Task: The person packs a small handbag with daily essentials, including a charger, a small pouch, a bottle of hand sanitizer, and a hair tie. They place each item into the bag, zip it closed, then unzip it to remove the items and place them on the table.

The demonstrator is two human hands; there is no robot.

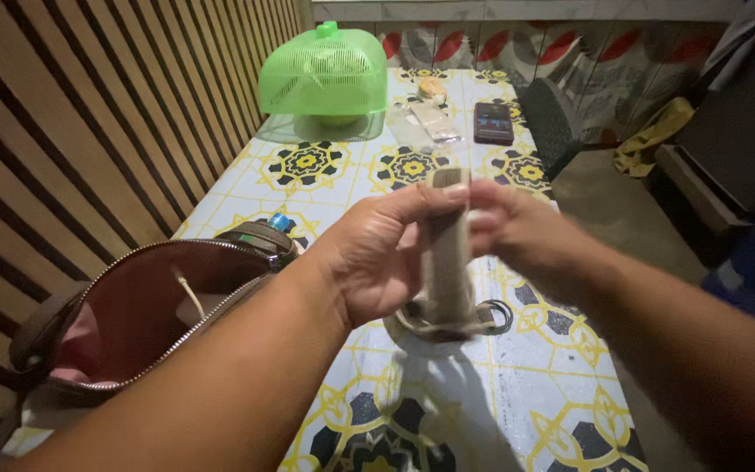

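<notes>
**Beige strap held upright between both hands over a patterned table**

A flat beige woven strap (446, 253) is held upright at the centre of the frame. Its top end is pinched from the left by the left hand (376, 258), with the thumb and fingers (447, 194) closed on it, and from the right by the right hand (517, 229), whose fingers are likewise closed on the same end. The lower part of the strap is gathered in a loose coil on the table (500, 393), where a dark metal ring (500, 315) is seen at its side.

At the lower left an open brown handbag (146, 306) is laid, edged by a metal zipper and lined in dull pink fabric; a thin pale cord is seen inside, and the rest of its contents cannot be made out. A bottle with a blue cap (280, 222) is set just behind it.

The table is covered in a glossy cloth printed with yellow, black and pale blue medallions. At the upper middle a translucent green plastic domed food cover (323, 79) is placed; what lies under it cannot be told. To its right, small clear packets (430, 118) and a dark smartphone (493, 122) are laid flat.
</notes>
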